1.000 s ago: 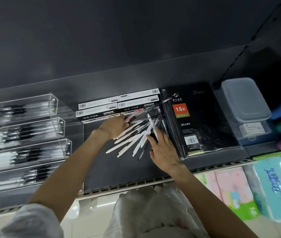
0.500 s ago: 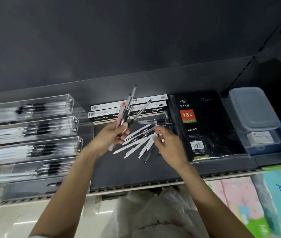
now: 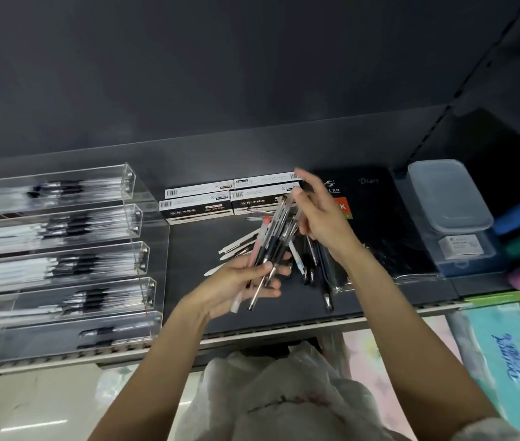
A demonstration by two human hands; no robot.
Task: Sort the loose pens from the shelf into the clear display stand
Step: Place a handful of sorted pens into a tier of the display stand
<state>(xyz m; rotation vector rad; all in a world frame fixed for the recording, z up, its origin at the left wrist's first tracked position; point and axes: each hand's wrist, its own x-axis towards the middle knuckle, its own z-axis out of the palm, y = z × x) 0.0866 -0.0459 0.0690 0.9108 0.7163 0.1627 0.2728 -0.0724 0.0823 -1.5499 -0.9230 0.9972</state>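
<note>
Gathering, item one: a bundle of clear-barrelled pens with black grips, clasped in my left hand, fingers curled under, thumb across the barrels, so they stay together for one trip. My left forearm reaches up from below, palm turned towards me.

Item two: my right hand, raised above the bundle with wrist bent, fingertips at the pens' upper ends, seemingly squaring them; motion blur means I cannot tell whether it pinches one.

Item three: loose white and dark pens, scattered on the dark shelf beneath both hands, unsorted.

Item four: the clear acrylic tiered display stand, on the shelf's left, tiers partly stocked, the bundle's likely destination.
</note>
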